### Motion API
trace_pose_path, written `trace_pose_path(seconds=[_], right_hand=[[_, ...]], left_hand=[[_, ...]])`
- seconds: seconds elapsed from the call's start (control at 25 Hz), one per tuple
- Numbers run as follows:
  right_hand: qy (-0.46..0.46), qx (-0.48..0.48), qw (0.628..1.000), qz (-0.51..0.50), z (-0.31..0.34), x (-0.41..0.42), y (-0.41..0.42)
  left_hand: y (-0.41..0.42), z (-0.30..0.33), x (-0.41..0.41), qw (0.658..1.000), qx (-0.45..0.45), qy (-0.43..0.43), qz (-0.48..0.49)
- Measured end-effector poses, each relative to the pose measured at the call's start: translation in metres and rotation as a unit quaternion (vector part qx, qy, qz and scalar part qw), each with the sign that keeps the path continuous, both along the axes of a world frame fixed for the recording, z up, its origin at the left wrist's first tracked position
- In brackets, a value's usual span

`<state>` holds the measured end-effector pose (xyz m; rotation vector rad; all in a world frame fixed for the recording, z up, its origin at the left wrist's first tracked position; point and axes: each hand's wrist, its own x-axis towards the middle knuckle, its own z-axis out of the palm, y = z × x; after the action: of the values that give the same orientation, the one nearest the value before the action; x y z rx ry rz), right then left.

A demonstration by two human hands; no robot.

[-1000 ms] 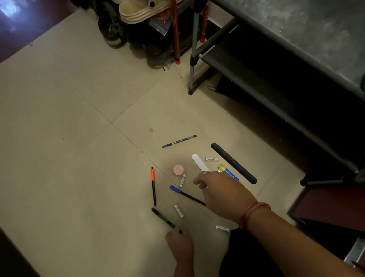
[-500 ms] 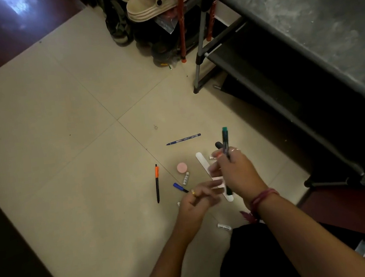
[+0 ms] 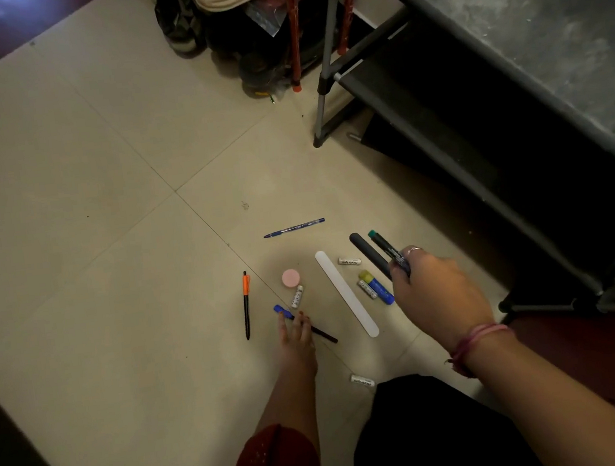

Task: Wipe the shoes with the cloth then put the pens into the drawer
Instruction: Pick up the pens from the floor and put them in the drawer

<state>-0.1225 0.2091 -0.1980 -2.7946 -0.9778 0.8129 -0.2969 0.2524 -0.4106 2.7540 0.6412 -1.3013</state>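
— Hand states?
— We record the right hand [image 3: 437, 294] gripping a green-capped marker [image 3: 388, 250]; the left hand [image 3: 294, 331] lies fingers-down on the blue-capped pen [image 3: 303, 323], grip undetermined.
— Next pen's bearing?
— That pen's axis runs ten to four o'clock (left hand nearer). The blue pen [image 3: 293, 228] lies at twelve o'clock.

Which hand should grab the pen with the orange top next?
Probably the left hand. It lies on the floor near the orange-topped pen, touching the blue-capped pen, while the right hand already holds the green-capped marker.
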Motion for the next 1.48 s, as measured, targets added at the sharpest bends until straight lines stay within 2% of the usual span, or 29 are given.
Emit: trace_pose_path(seconds=[0.08, 0.16, 0.24, 0.28, 0.32, 0.36, 0.4, 0.44, 0.48, 0.6, 0.72, 0.88, 1.04, 1.16, 1.24, 1.28, 1.32, 1.36, 1.4, 1.48], right_hand=[[0.011, 0.001, 1.0, 0.014, -0.002, -0.003, 0.002], [0.016, -0.006, 0.999, 0.027, -0.005, -0.005, 0.001], [0.018, -0.018, 0.999, 0.031, -0.007, -0.007, 0.0], [0.016, -0.021, 0.999, 0.031, -0.007, -0.007, -0.001], [0.014, -0.022, 0.999, 0.033, -0.008, -0.007, -0.001], [0.012, -0.022, 0.999, 0.035, -0.008, -0.008, -0.001], [0.009, -0.021, 0.999, 0.039, -0.008, -0.01, 0.0], [0.008, -0.019, 0.999, 0.044, -0.008, -0.011, 0.001], [0.007, -0.015, 0.999, 0.049, -0.009, -0.014, 0.001], [0.006, -0.009, 0.998, 0.061, -0.01, -0.019, 0.001], [-0.005, -0.016, 0.997, 0.073, -0.012, -0.022, 0.0], [-0.02, -0.029, 0.997, 0.072, -0.015, -0.022, 0.003], [-0.013, -0.047, 0.996, 0.078, -0.016, -0.022, 0.002], [-0.012, -0.05, 0.994, 0.092, -0.014, -0.025, 0.003], [-0.005, -0.041, 0.995, 0.086, -0.015, -0.026, 0.005], [0.001, -0.025, 0.997, 0.072, -0.016, -0.026, 0.005], [0.007, -0.005, 0.998, 0.056, -0.017, -0.025, 0.003], [0.014, 0.015, 0.999, 0.037, -0.017, -0.024, 0.002], [0.026, 0.032, 0.999, 0.017, -0.017, -0.022, 0.003], [0.052, 0.066, 0.996, -0.026, -0.013, -0.022, 0.007]], left_hand=[[0.003, -0.003, -0.005, 1.0, -0.011, 0.002, -0.01], [0.01, -0.005, -0.007, 0.999, -0.038, -0.03, -0.011], [0.015, -0.004, -0.003, 0.981, -0.112, -0.149, 0.045], [0.02, -0.004, -0.002, 0.949, -0.156, -0.252, 0.11], [0.027, -0.002, -0.002, 0.894, -0.175, -0.35, 0.219], [0.036, -0.002, -0.005, 0.831, -0.179, -0.392, 0.353], [0.047, 0.001, -0.008, 0.773, -0.153, -0.424, 0.447], [0.06, 0.0, -0.014, 0.731, -0.103, -0.441, 0.51], [0.072, -0.003, -0.022, 0.707, -0.056, -0.426, 0.562], [0.094, -0.011, -0.037, 0.661, -0.023, -0.334, 0.672], [0.094, -0.028, -0.043, 0.665, -0.032, -0.267, 0.696], [0.093, -0.048, -0.037, 0.697, -0.043, -0.254, 0.669], [0.094, -0.063, -0.038, 0.739, -0.037, -0.173, 0.651], [0.091, -0.071, -0.048, 0.804, -0.06, -0.098, 0.584], [0.087, -0.065, -0.049, 0.815, -0.066, -0.106, 0.566], [0.085, -0.056, -0.045, 0.793, -0.078, -0.152, 0.585], [0.081, -0.041, -0.038, 0.747, -0.1, -0.225, 0.617], [0.078, -0.02, -0.026, 0.675, -0.145, -0.298, 0.66], [0.074, 0.007, -0.013, 0.617, -0.205, -0.348, 0.675], [0.061, 0.067, 0.011, 0.537, -0.356, -0.391, 0.658]])
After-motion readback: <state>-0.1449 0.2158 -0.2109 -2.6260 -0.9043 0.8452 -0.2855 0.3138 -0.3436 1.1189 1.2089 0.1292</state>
